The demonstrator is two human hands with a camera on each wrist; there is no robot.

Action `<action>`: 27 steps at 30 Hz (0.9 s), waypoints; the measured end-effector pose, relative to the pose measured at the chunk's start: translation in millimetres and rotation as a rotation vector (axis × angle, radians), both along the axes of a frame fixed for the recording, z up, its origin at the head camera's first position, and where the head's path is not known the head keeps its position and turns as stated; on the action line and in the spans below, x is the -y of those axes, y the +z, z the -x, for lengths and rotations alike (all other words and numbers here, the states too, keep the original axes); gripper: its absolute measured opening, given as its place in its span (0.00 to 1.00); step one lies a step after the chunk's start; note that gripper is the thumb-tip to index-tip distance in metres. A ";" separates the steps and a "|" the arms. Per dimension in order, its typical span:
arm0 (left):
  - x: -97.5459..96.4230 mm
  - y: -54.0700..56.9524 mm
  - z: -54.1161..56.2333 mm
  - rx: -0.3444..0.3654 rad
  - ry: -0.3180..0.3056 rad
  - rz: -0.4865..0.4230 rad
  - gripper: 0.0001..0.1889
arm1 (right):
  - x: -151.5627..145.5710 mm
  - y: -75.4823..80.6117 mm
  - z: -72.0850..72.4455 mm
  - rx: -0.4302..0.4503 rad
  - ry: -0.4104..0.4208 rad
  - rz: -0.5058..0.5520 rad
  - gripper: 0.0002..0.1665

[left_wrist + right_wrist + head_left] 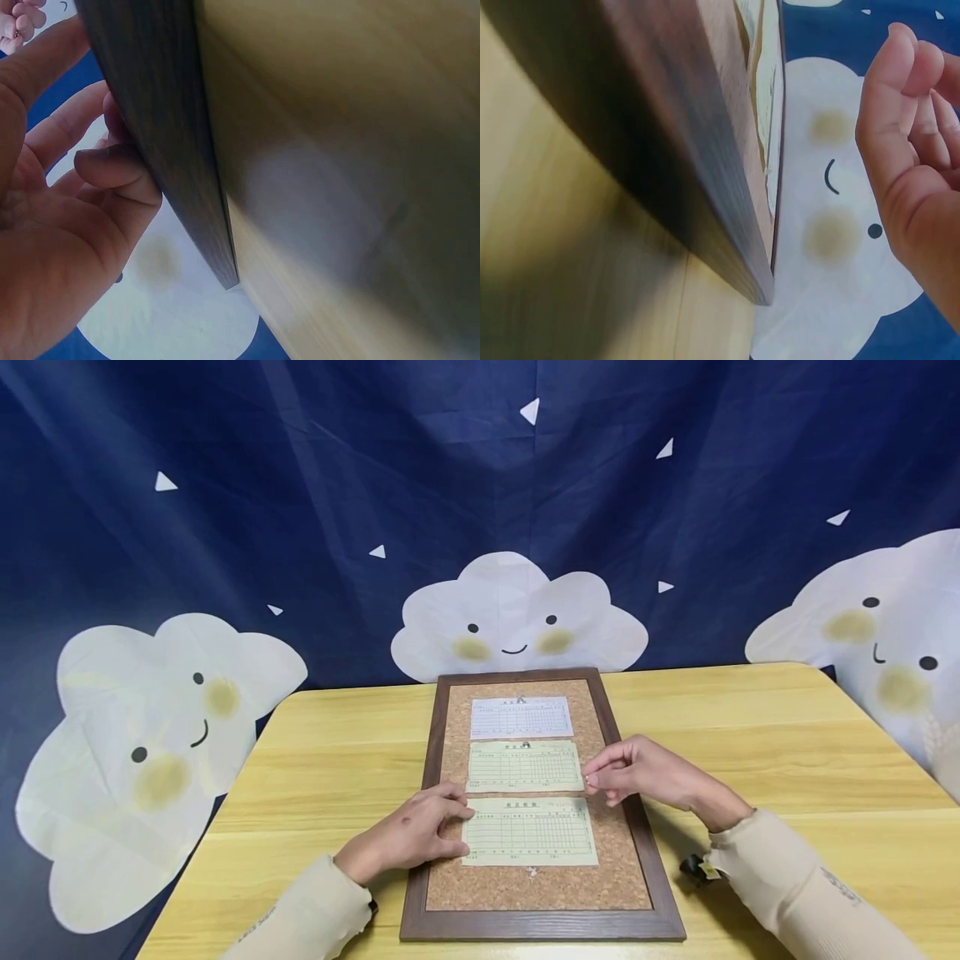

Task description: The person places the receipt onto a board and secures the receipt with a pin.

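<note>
A cork board (480, 889) in a dark wood frame lies on the table with three printed form slips in a column: a white slip (517, 720) at the top, a yellow-green slip (525, 770) in the middle and a larger one (528, 835) below. My left hand (412, 827) reaches over the frame's left side, index finger and thumb resting at the lower slip's left edge. My right hand (637, 777) hovers at the middle slip's right edge, pinching a tiny pale piece, like a pushpin, between thumb and index finger. In the right wrist view the pinched fingertips (902, 45) hide it.
Clear pushpins (522, 700) show at the tops of the upper two slips, and another clear pin (532, 872) is on the cork below the lowest slip. The wooden table (787, 735) extends to both sides, before a dark blue curtain (330, 485) printed with clouds.
</note>
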State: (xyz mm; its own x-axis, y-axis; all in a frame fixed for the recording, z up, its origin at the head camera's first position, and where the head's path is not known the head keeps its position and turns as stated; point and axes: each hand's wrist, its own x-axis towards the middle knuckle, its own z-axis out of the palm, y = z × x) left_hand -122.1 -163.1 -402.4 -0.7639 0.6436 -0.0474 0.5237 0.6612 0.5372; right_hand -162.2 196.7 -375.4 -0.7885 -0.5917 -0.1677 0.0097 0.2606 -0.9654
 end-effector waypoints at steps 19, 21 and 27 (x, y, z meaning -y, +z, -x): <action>0.3 -0.1 -1.0 -0.009 -0.004 -0.004 0.21 | 23.0 -2.1 3.1 0.162 -0.035 0.106 0.20; 0.2 0.1 -0.9 -0.008 -0.003 -0.003 0.22 | 24.8 -3.0 3.8 0.169 -0.035 0.120 0.21; -0.2 0.3 -0.7 -0.012 -0.002 0.002 0.22 | 30.0 -5.8 5.6 0.181 -0.039 0.145 0.21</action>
State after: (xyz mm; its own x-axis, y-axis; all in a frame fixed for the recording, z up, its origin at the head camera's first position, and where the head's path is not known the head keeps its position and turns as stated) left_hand -121.4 -163.0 -402.1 -0.7629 0.6454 -0.0392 0.5320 0.6610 0.5293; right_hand -167.8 166.7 -381.2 -0.7760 -0.5897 -0.2239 0.1935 0.1153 -0.9743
